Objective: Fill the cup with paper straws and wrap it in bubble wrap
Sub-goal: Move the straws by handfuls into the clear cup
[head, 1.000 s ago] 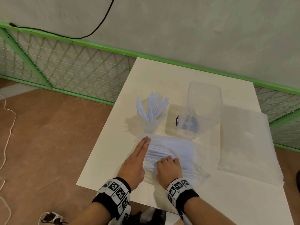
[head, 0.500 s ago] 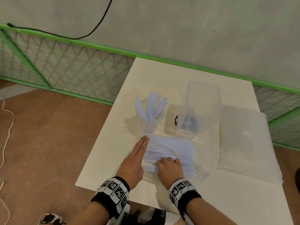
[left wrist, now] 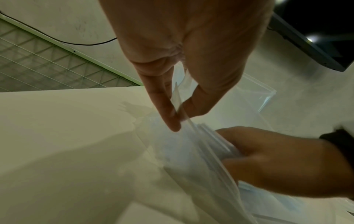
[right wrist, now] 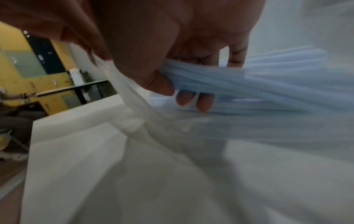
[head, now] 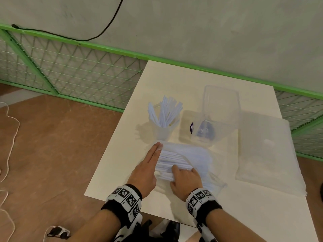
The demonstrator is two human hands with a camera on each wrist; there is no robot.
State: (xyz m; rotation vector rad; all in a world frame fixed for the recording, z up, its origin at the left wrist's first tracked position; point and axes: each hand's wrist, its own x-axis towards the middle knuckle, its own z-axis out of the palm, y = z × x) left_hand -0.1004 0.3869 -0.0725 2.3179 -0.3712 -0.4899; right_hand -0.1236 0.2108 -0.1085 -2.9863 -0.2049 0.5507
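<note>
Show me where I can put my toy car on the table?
Bare table behind the cup and box, up to the green rail; also the near right corner below the bubble wrap. Crowded middle: left hand and right hand on the bag of straws.

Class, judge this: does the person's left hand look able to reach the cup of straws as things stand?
Probably yes. The left hand lies along the plastic bag, fingertips just short of the cup, only bare table between. It must first release the bag edge it seems to pinch.
</note>
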